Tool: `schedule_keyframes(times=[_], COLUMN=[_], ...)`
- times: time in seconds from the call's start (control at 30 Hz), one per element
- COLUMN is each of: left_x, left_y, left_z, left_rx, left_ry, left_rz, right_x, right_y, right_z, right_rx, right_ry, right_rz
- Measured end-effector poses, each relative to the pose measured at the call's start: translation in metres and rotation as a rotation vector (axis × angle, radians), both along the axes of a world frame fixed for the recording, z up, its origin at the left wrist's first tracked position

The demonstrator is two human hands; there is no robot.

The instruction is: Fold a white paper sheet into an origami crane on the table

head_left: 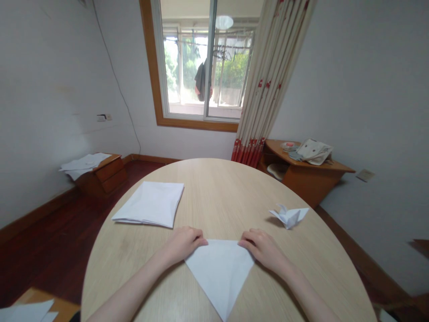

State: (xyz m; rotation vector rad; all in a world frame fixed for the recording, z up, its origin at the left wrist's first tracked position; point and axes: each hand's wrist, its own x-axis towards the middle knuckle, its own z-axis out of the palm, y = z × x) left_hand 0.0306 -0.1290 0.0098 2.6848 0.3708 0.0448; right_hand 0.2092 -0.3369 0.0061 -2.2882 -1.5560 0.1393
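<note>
A white sheet of paper [221, 273], folded into a triangle, lies on the round wooden table [214, 201] with one point toward me. My left hand [187, 243] grips its far left corner, thumb on top and fingers curled. At the far right corner, my right hand [259, 246] pinches the paper the same way. The fingertips under or behind the paper are partly hidden. A folded white paper crane [290, 217] stands beyond my right hand. Beyond my left hand lies a stack of white square paper [150, 203].
Left of the table, a low wooden cabinet [107, 172] bears loose papers [85, 163]. A wooden corner desk [311, 172] with a cloth bag [315, 151] stands at the back right, beside a curtain [268, 80]. More paper [27, 311] lies at the lower left.
</note>
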Motion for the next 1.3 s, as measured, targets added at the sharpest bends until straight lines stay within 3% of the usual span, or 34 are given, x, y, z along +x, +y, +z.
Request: schedule_keyframes(times=[0.27, 0.63, 0.77, 1.1, 1.3], left_x=[-0.004, -0.007, -0.004, -0.006, -0.004], left_y=[0.01, 0.023, 0.026, 0.038, 0.043], left_z=[0.007, 0.008, 0.006, -0.007, -0.005], left_rx=[0.035, 0.06, 0.087, 0.051, 0.006], left_ry=[0.058, 0.005, -0.018, -0.072, -0.092], left_rz=[0.014, 0.085, 0.176, 0.114, 0.16], right_x=[0.008, 0.028, 0.032, 0.04, 0.043], right_y=[-0.001, -0.01, -0.011, -0.013, -0.014], right_z=[0.0, -0.003, -0.005, -0.009, -0.01], right_rx=[-0.001, 0.03, 0.052, 0.079, 0.1], right_ry=[0.167, 0.202, 0.196, 0.155, 0.154], right_rz=[-0.04, -0.139, -0.133, -0.208, -0.19])
